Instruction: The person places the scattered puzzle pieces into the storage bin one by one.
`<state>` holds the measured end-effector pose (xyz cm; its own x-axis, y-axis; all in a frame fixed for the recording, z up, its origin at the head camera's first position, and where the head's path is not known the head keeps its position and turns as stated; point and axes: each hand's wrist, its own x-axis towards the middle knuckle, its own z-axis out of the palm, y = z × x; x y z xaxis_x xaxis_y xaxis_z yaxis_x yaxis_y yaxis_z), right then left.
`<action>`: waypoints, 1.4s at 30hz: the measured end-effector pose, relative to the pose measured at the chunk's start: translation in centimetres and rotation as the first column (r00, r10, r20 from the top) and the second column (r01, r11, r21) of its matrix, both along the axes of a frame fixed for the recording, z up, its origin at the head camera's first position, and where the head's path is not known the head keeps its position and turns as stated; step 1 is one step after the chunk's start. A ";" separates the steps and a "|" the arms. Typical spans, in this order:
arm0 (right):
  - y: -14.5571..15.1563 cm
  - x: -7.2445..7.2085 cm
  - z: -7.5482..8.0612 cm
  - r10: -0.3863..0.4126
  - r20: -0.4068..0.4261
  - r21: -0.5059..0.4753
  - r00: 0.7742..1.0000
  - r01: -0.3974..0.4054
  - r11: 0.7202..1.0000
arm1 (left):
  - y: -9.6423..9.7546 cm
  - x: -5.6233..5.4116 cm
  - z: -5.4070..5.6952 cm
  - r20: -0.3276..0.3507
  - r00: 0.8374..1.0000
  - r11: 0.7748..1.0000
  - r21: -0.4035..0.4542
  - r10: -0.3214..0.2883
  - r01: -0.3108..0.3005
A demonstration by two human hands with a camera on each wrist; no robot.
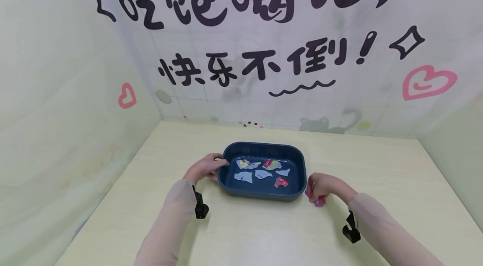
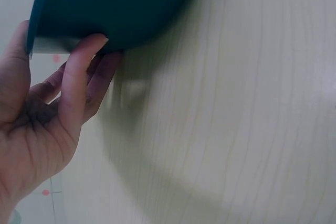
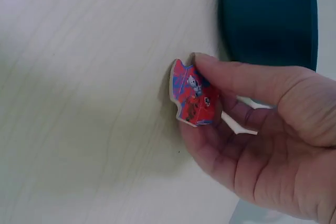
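Observation:
A dark blue-green rectangular tray point(image 1: 260, 194) lies on the table, its wall point(image 2: 115, 9) filling the top of the left wrist view. My left hand point(image 1: 205, 167) grips the tray's left end, thumb at the rim and fingers against the outside. Just beyond the right end, my right hand point(image 1: 323, 184) pinches a red and purple puzzle piece point(image 3: 193, 95) printed with small cartoon figures, low over the table. Inside the tray are several flat irregular pieces: a red one point(image 1: 281, 182), pale blue ones point(image 1: 243, 177) and multicoloured ones point(image 1: 271, 164).
The pale wood-grain table point(image 1: 249, 236) runs back to a printed cloth backdrop point(image 1: 226, 107) with black lettering. Another cloth point(image 1: 56, 132) hangs along the left side. A black wrist mount point(image 1: 201, 207) sits on the left forearm, a similar mount point(image 1: 351, 230) on the right.

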<state>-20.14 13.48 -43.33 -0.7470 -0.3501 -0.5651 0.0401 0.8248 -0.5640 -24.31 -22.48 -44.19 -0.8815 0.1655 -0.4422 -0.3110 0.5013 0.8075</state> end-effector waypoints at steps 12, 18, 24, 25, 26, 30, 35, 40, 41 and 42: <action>2.5 -2.1 2.8 -0.029 0.013 -0.108 0.999 0.031 0.994 | -0.1 -0.3 0.1 0.009 1.000 1.000 0.007 0.014 -0.014; 2.5 -3.5 4.7 -0.047 -0.025 -0.144 0.999 0.043 0.989 | -0.3 -0.4 -0.1 0.015 1.000 1.000 0.017 0.010 -0.010; 2.1 -4.2 5.8 -0.067 -0.061 -0.171 0.996 0.055 0.984 | -0.3 -0.4 -0.1 0.023 1.000 1.000 0.022 0.013 -0.013; 2.0 -4.3 5.9 -0.068 -0.062 -0.174 0.996 0.056 0.983 | -0.3 -0.4 -0.1 0.023 1.000 1.000 0.021 0.009 -0.010; 1.9 -4.3 6.0 -0.071 -0.062 -0.178 0.996 0.059 0.982 | -0.3 -0.4 0.0 0.023 1.000 1.000 0.020 0.010 -0.010; 1.3 -4.4 6.4 -0.064 -0.079 -0.173 0.995 0.049 0.984 | -0.3 -0.4 0.0 0.022 1.000 1.000 0.018 0.008 -0.008; 0.0 -4.6 6.3 -0.020 -0.124 -0.152 0.992 0.001 0.988 | -0.3 -0.4 0.0 0.023 1.000 1.000 0.014 0.013 -0.013; -1.8 -4.9 5.3 0.016 -0.130 -0.135 0.991 -0.034 0.990 | -0.1 -0.3 -0.1 0.018 1.000 1.000 0.016 0.005 -0.005; -2.2 -4.9 5.1 0.021 -0.125 -0.133 0.992 -0.038 0.990 | -0.1 -0.3 -0.2 0.019 1.000 1.000 0.013 0.005 -0.005; -2.6 -4.9 5.0 0.032 -0.121 -0.138 0.992 -0.049 0.989 | -0.1 -0.4 -0.2 0.021 1.000 1.000 0.013 0.006 -0.007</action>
<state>-25.03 10.87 -38.34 -0.7894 -0.4508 -0.4167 -0.0658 0.7370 -0.6727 -24.67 -22.54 -44.40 -0.8732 0.1655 -0.4583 -0.3310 0.4888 0.8072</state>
